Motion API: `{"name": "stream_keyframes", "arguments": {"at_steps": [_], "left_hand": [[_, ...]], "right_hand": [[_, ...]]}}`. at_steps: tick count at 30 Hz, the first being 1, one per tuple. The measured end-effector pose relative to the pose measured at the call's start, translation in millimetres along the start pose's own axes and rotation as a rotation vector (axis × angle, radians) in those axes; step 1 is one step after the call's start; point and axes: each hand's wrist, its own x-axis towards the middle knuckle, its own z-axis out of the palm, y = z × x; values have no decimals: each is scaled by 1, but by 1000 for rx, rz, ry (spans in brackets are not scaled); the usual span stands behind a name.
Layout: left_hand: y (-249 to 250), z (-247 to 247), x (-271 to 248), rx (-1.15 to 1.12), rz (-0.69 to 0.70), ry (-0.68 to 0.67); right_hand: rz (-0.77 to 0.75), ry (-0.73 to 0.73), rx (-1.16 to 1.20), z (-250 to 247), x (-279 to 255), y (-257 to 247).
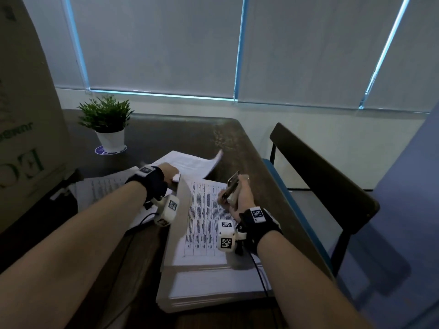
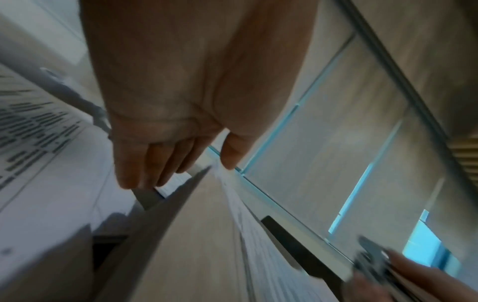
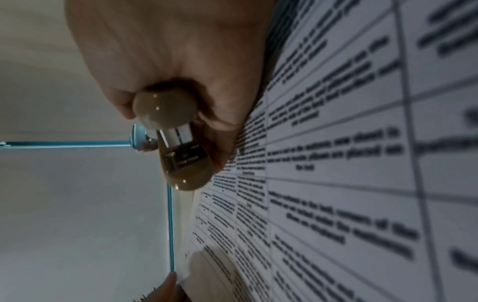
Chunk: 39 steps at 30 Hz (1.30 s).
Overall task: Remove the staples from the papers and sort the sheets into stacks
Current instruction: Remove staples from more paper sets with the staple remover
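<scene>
Lying at far left on the table (image 1: pixel 166 131), just right of a cardboard box (image 1: pixel 26 129) and partly under the left forearm: a left stack (image 1: pixel 99 188) of printed sheets, slightly fanned.

Pinching the top edge of a lifted sheet (image 1: pixel 180 222) with the left hand (image 1: pixel 169 174), thumb on one face and fingers (image 2: pixel 145 163) nearly straight on the other. Holding it tilted on edge, lower edge apparently touching the near pile (image 1: pixel 213 288). Showing a plain back, faintly bowed and limp.

Lying beyond that hand: a far stack (image 1: pixel 187 162), one corner curling upward.

Judging the step in hand: peeling a freed sheet away for sorting; cannot tell from these views whether any staple is holding it.

Lying face up beneath, centre: a table sheet (image 1: pixel 204 222), dense with ruled rows of text, flat on the near pile.

Gripping a staple remover (image 1: pixel 231 186) in the right hand (image 1: pixel 240 198), fingers curled round its beige body, metal end pointing up and away, heel of the hand resting on the table sheet.

Calling next, by judgement, for carrying the lifted sheet leftward onto a stack, squaring its edges, while pressing down the pile to prevent dragging.
</scene>
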Motion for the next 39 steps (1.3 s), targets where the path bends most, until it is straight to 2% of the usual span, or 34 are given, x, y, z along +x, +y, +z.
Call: {"name": "stream_keyframes", "arguments": {"at_steps": [2,5,8,12,18,20,24,26,29,32,34,37,39], "left_hand": [[-4,7,-14,248,14,-32],[-3,20,-33,462,62,-71],[-3,30,-45,618,95,-18],[-8,44,-46,569,104,72],[-7,45,-51,752,167,-40],[-7,42,-52,746,187,-5],[-8,37,-53,793,251,151],[-10,37,-50,667,270,121],[-14,35,-48,219,144,-54],[-17,33,-53,-37,61,-102],[-16,37,-58,-119,161,-103],[-14,43,-67,-36,375,57],[-9,44,-74,22,444,119]], "right_hand": [[9,-17,6,0,1,1],[11,-22,16,-1,2,-1],[-17,-18,12,-3,3,-1],[-46,-2,-10,-4,3,4],[-52,-21,5,-3,0,2],[-44,-32,13,-4,-1,1],[-61,-48,-28,-6,-1,1],[-71,-41,-41,-6,-1,1],[-51,-42,-4,-5,-1,0],[-47,-35,31,-6,-1,0],[-50,-47,-5,-5,1,1],[-57,-13,-134,0,1,-2],[-179,54,-225,7,-6,-11]]}}
